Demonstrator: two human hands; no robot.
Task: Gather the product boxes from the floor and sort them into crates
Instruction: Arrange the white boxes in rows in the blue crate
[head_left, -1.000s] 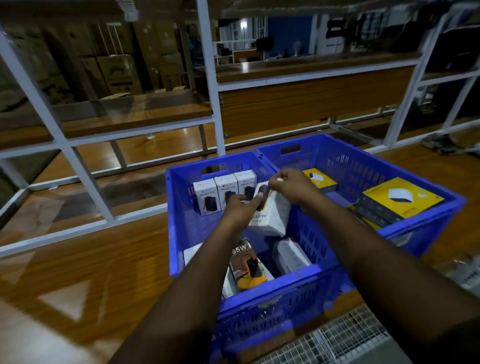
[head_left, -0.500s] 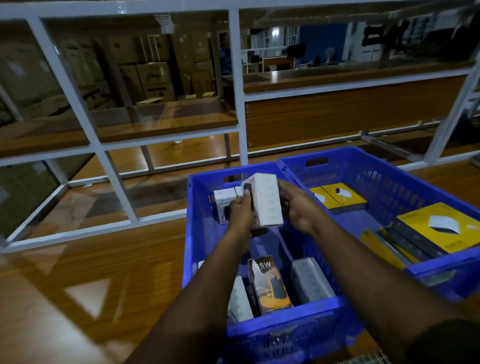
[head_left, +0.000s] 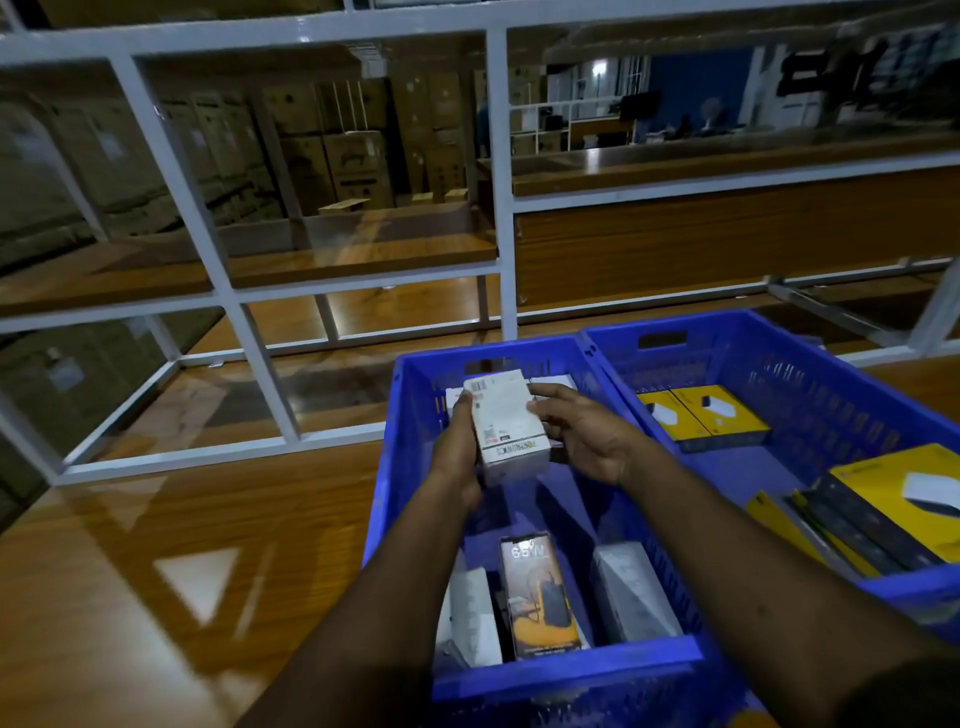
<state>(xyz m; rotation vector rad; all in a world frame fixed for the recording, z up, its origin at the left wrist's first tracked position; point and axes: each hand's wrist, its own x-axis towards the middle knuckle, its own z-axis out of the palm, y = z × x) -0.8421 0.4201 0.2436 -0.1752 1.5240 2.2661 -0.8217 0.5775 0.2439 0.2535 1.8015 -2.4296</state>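
I see a white box held up over the far half of the left crate, label side up, tilted slightly. Left hand grips it along its left edge, fingers curled up that side. Right hand is at the box's right edge, fingers relaxed and spread, tips touching or just beside the box; can't tell if there's real contact.

Behind the held box, more white boxes stand against the crate's far wall, mostly hidden. Near end of the same crate: a white box on the left, an orange-and-black 65W box in the middle, a grey-white box on the right, all side by side against the near wall.

Right crate sits touching the left one. It holds two yellow boxes at the far end and a stack of yellow-and-black boxes leaning at the near right.

Both crates rest on a glossy wooden floor. White metal shelving stands behind, with cardboard cartons beyond it.
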